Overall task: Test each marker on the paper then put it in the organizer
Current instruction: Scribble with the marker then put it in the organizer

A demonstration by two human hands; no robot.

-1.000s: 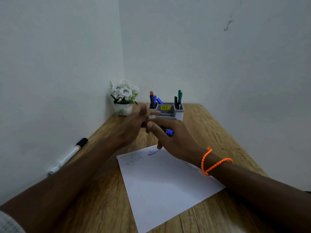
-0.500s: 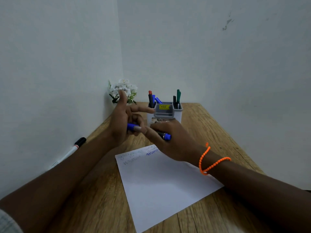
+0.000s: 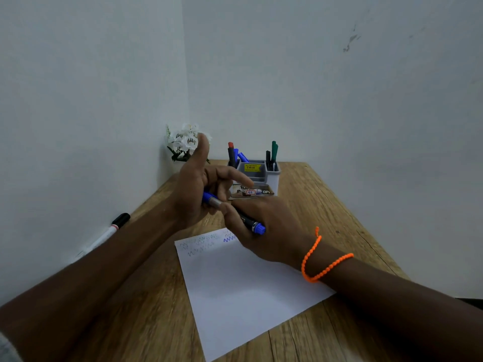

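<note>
A blue marker lies slanted between my two hands above the far edge of the white paper. My right hand grips its dark barrel, and the blue rear end sticks out toward me. My left hand curls its lower fingers round the blue cap end, next to a silver section, while the thumb points up and the index finger is stretched out. Zigzag test marks, one fresh blue, sit at the paper's far edge. Behind the hands, the grey organizer holds several markers.
A black-capped white marker lies along the left wall on the wooden table. A small pot of white flowers stands in the far corner. Walls close in on the left and behind. An orange bead bracelet circles my right wrist.
My hands were pressed together over the marker. My left hand has since drawn left and up with its thumb raised, which exposes the blue cap end and the silver section.
</note>
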